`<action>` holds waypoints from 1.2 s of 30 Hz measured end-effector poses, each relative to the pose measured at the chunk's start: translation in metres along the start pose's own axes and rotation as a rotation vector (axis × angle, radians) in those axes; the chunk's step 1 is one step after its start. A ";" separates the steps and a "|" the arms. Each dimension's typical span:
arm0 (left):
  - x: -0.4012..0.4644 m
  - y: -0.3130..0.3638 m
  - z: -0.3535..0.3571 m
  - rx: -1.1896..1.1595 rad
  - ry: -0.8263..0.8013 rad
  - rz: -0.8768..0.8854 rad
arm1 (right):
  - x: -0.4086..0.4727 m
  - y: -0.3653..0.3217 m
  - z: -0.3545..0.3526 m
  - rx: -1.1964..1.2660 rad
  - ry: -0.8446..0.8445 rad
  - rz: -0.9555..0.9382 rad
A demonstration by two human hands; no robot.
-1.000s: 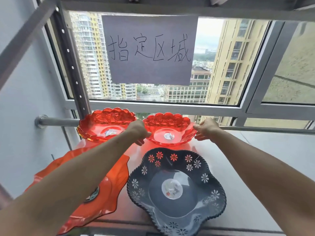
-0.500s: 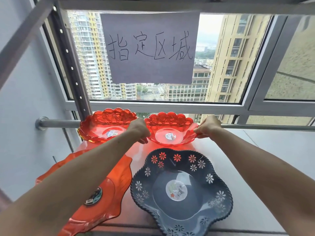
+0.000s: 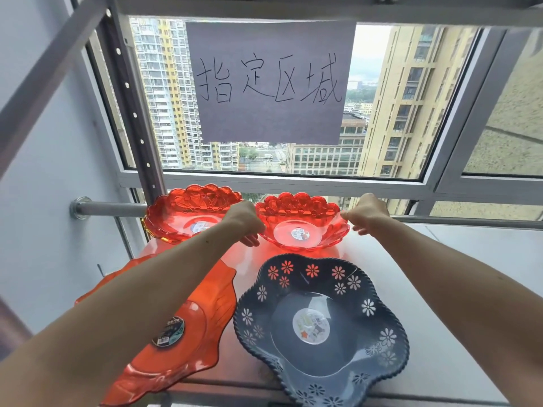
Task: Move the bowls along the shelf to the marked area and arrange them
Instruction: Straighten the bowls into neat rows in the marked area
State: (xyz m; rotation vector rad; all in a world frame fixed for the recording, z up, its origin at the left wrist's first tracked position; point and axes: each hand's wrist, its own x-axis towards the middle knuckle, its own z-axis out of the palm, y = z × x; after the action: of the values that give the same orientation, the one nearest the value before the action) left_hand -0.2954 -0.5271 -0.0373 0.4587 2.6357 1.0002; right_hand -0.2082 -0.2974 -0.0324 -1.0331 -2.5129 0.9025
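Note:
A clear red scalloped bowl (image 3: 302, 221) sits at the back of the shelf under the paper sign (image 3: 270, 80). My left hand (image 3: 245, 223) pinches its left rim and my right hand (image 3: 365, 214) pinches its right rim. A second red scalloped bowl (image 3: 182, 212) stands just left of it, touching my left hand. Nearer to me lie a wide orange wavy bowl (image 3: 188, 327), partly hidden by my left forearm, and a dark blue bowl with flower cut-outs (image 3: 320, 327).
The pale shelf top (image 3: 440, 289) runs off to the right. A metal rail (image 3: 111, 208) and the window frame (image 3: 293, 182) close the back. A grey wall is on the left, with a perforated upright post (image 3: 132, 113).
The red bowl between my hands has shifted slightly toward the window and both hands have closed on its rims. The view has tilted a little.

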 end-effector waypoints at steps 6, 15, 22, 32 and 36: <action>-0.006 -0.002 -0.039 -0.093 0.025 -0.002 | -0.002 -0.034 0.002 -0.047 0.091 -0.136; -0.004 -0.072 -0.121 0.074 0.369 -0.086 | -0.012 -0.115 0.066 -0.066 -0.106 -0.440; 0.006 -0.123 -0.135 0.143 0.389 -0.222 | 0.001 -0.147 0.127 -0.071 -0.265 -0.464; 0.028 -0.139 -0.131 0.026 0.397 -0.274 | 0.009 -0.158 0.156 -0.216 -0.193 -0.429; 0.029 -0.136 -0.129 0.021 0.373 -0.272 | 0.011 -0.157 0.153 -0.237 -0.171 -0.410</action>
State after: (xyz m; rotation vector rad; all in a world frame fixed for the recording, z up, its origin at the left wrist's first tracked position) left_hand -0.3956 -0.6884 -0.0415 -0.0968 2.9271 1.0524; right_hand -0.3709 -0.4441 -0.0482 -0.4764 -2.8753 0.6056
